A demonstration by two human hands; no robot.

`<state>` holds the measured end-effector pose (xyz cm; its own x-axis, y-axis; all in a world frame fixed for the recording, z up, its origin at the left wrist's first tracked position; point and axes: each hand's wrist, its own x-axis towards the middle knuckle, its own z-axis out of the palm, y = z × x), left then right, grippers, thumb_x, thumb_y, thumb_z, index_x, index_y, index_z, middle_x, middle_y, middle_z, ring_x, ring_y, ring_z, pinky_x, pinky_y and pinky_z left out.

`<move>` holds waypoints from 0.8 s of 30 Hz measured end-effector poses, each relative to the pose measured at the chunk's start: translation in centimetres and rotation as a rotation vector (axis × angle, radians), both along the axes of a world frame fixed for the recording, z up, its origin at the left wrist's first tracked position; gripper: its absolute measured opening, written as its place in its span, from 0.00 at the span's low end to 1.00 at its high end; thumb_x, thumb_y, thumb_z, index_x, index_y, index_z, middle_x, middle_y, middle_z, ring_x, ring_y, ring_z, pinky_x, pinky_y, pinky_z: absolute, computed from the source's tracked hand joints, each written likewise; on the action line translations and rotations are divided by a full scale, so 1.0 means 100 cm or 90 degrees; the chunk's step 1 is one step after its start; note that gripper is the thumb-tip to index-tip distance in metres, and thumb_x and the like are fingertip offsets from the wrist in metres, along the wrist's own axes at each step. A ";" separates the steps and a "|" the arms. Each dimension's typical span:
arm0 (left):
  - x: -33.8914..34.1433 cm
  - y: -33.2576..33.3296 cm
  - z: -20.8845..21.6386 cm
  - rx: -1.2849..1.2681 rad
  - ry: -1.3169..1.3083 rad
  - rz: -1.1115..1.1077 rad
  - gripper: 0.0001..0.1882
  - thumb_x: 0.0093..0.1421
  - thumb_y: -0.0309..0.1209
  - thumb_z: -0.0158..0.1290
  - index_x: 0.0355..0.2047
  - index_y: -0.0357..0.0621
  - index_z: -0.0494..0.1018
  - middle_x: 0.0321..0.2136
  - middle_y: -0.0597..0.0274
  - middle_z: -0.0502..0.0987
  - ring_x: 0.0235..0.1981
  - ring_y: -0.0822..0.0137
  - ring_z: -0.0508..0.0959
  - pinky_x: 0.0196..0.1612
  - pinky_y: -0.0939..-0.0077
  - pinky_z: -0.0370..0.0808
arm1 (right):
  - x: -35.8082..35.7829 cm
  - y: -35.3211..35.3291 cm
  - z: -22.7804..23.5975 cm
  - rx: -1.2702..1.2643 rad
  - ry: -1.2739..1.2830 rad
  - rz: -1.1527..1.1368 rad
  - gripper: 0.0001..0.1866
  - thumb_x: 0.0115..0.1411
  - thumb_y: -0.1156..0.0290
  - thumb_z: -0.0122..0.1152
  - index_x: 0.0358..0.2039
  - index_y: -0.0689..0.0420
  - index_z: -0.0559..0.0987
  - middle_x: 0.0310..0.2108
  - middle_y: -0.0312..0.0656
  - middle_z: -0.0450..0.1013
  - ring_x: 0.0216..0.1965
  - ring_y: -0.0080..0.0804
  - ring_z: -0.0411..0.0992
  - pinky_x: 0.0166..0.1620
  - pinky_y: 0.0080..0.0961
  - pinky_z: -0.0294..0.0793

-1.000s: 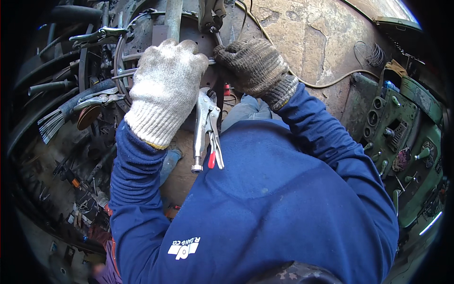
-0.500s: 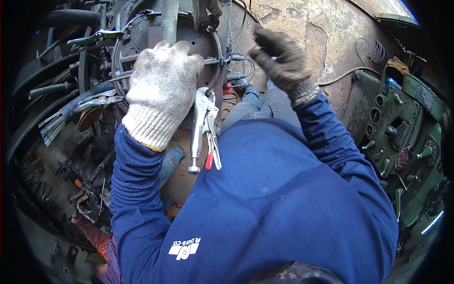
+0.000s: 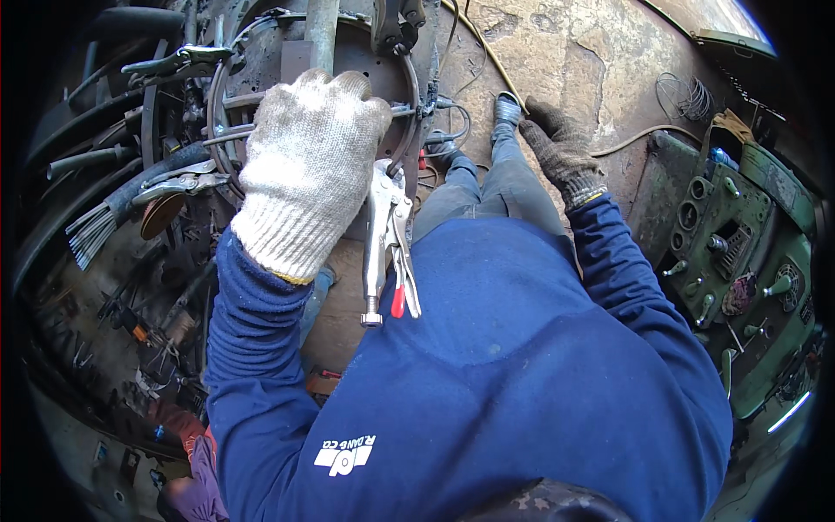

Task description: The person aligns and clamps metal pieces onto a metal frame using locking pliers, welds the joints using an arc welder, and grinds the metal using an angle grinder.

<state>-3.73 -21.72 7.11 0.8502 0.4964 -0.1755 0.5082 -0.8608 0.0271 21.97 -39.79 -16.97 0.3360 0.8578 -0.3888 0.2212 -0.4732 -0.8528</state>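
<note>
My left hand, in a pale knitted glove, is closed over the metal ring's lower left part. Its fingers curl under, so what they grip is hidden. A flat grey bar runs away from just beyond its knuckles. Beside that hand, silver locking pliers with a red release lever hang from the round metal ring. More locking pliers sit at the ring's left. My right hand, in a dark soiled glove, is beside my right leg with fingers apart and nothing visible in it.
Left of the ring lie a bundle of thin rods in a tube and a brown disc. A green machine with levers stands at right. Cable crosses the floor. Another person's sleeve shows at lower left.
My right hand has come down and nearer, from beside the ring to beside my right leg. My left hand stays over the ring, shifted slightly right in the picture along with the pliers.
</note>
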 end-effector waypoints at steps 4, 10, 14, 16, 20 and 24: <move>-0.002 0.001 -0.001 -0.022 -0.005 0.011 0.07 0.50 0.24 0.60 0.32 0.44 0.79 0.30 0.58 0.77 0.37 0.55 0.79 0.42 0.60 0.76 | -0.004 0.001 -0.003 -0.014 0.014 0.017 0.23 0.62 0.66 0.66 0.57 0.59 0.77 0.51 0.50 0.78 0.52 0.39 0.77 0.57 0.32 0.74; -0.004 0.001 -0.002 -0.019 -0.017 0.013 0.07 0.51 0.24 0.60 0.32 0.44 0.80 0.31 0.59 0.77 0.38 0.57 0.79 0.43 0.62 0.77 | -0.001 -0.001 -0.003 -0.034 -0.057 0.066 0.23 0.64 0.64 0.63 0.57 0.59 0.76 0.52 0.51 0.77 0.53 0.40 0.77 0.58 0.32 0.73; -0.006 0.001 -0.004 -0.020 -0.031 0.013 0.06 0.52 0.25 0.60 0.32 0.44 0.80 0.32 0.60 0.78 0.38 0.58 0.79 0.43 0.62 0.77 | -0.006 0.003 0.004 -0.059 -0.045 0.070 0.22 0.65 0.64 0.63 0.57 0.58 0.77 0.52 0.50 0.77 0.54 0.40 0.76 0.58 0.32 0.73; -0.006 0.000 -0.003 -0.014 -0.033 0.012 0.06 0.52 0.25 0.60 0.32 0.45 0.80 0.33 0.60 0.78 0.38 0.58 0.79 0.43 0.62 0.77 | -0.006 0.003 0.000 -0.066 -0.021 0.063 0.22 0.65 0.63 0.63 0.57 0.58 0.77 0.53 0.49 0.77 0.54 0.40 0.76 0.59 0.33 0.73; -0.005 0.000 -0.001 -0.024 -0.029 0.018 0.06 0.53 0.26 0.60 0.33 0.45 0.81 0.33 0.60 0.78 0.39 0.58 0.79 0.44 0.62 0.77 | -0.005 0.006 -0.008 -0.059 -0.054 0.091 0.23 0.64 0.63 0.63 0.57 0.58 0.77 0.52 0.49 0.78 0.54 0.40 0.76 0.59 0.33 0.72; -0.006 -0.001 -0.003 -0.028 -0.049 0.025 0.06 0.53 0.26 0.61 0.33 0.45 0.81 0.33 0.60 0.78 0.39 0.58 0.79 0.44 0.62 0.77 | -0.008 0.013 0.004 -0.069 -0.057 0.088 0.22 0.64 0.62 0.63 0.56 0.58 0.78 0.51 0.50 0.78 0.54 0.41 0.76 0.58 0.32 0.72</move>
<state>-4.38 -21.82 6.82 0.8422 0.5225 -0.1332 0.5362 -0.8376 0.1042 21.21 -38.53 -16.59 0.2551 0.8530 -0.4553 0.3626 -0.5209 -0.7727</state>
